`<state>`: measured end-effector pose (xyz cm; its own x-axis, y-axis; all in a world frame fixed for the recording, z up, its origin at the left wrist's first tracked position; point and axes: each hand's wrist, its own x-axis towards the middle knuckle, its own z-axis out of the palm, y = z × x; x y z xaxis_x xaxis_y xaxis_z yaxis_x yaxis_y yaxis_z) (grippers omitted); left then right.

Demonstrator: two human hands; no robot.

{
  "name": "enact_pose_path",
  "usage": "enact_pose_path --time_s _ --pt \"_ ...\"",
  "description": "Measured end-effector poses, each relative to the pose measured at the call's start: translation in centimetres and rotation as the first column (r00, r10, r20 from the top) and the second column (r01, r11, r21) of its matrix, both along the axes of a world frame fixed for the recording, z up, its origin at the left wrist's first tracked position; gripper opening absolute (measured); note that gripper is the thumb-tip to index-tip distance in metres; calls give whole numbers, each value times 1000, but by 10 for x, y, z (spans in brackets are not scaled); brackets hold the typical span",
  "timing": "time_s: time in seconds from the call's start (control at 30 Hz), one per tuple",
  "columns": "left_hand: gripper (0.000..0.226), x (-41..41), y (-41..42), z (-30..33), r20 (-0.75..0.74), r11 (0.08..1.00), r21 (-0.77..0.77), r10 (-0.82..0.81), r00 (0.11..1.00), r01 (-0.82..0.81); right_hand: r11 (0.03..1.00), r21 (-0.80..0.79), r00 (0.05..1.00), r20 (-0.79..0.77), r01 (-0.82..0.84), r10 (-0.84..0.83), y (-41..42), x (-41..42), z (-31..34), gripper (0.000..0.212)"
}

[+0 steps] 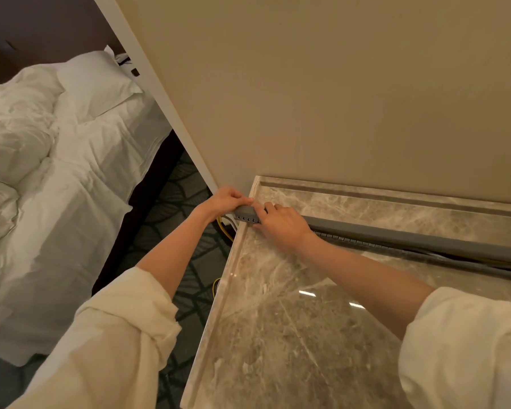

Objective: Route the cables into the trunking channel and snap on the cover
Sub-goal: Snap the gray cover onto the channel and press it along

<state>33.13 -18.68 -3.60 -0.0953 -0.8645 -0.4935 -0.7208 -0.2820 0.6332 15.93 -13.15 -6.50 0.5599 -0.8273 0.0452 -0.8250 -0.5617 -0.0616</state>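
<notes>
Grey trunking cover (396,236): its ten-o'clock end is pinched by left hand (226,200) and pressed under right hand (281,225), both arms outstretched over marble counter (278,320).

1. A grey trunking channel (396,240) lies along a marble countertop (292,320), running from the counter's left end off the right edge of the view.
2. The left hand (223,200) grips the channel's left end, which juts just past the counter's edge.
3. The right hand (281,224) presses down on the grey cover (410,236) just right of that end, fingers curled over the top.
4. Farther right along the channel, the cover sits raised, with slotted teeth and dark cables (469,259) showing beneath.
5. A yellow cable (224,230) and a white one hang from the channel's left end.
6. A bed with white linen (56,172) lies well to the channel's left.
</notes>
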Motion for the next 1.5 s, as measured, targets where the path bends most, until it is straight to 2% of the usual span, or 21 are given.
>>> enact_pose_path --time_s 0.13,0.27,0.33,0.4,0.43,0.47,0.53,0.63,0.73,0.8,1.03,1.13,1.2,1.37,1.5 --pt "32 -2 -6 4 24 998 1 -69 997 69 1000 -7 1000 1 22 -22 7 0 -5 53" --pt "25 4 -3 7 -17 994 -87 -71 997 69 999 -30 1000 -3 23 -23 8 -1 -4 52" --pt "23 8 3 14 -57 995 -67 -76 995 73 998 -56 1000 -17 24 -25 8 -1 -2 51" --pt "18 14 9 23 -90 991 -14 -134 987 134 999 -48 999 -29 16 -17 9 0 -2 51" --pt "23 15 12 28 -68 978 -9 -207 976 207 999 -45 1000 -28 10 -11 8 0 -2 51" --pt "32 16 15 30 4 956 -32 -293 956 293 999 -41 1000 -26 5 -6 7 1 -2 51" --pt "39 12 21 30 241 877 -143 -419 876 459 1000 -21 1000 -22 -7 7 5 0 -2 51" --pt "25 5 31 26 523 712 -254 -468 712 654 1000 -8 1000 -4 -23 23 2 -1 -3 50" --pt "33 10 40 17 676 561 -302 -444 588 771 999 7 999 6 -31 31 0 -2 -2 50" --pt "44 15 46 8 746 511 -303 -398 534 804 999 4 999 1 -38 38 1 -1 -1 50" --pt "47 21 52 -3 797 342 -355 -376 473 870 996 -78 997 -63 -52 47 5 -2 -4 52" --pt "54 25 57 -8 836 329 -312 -351 422 891 991 -115 991 -127 -63 49 6 -1 -5 51" --pt "57 27 59 -11 850 311 -321 -321 417 895 990 -124 990 -133 -72 56 8 -2 -3 51" --pt "54 24 62 -20 835 242 -439 -246 493 865 955 -273 974 -222 -115 54 12 -3 -3 46" --pt "51 28 61 -25 847 217 -451 -204 492 866 968 -237 979 -201 -89 41 12 -5 -2 50"
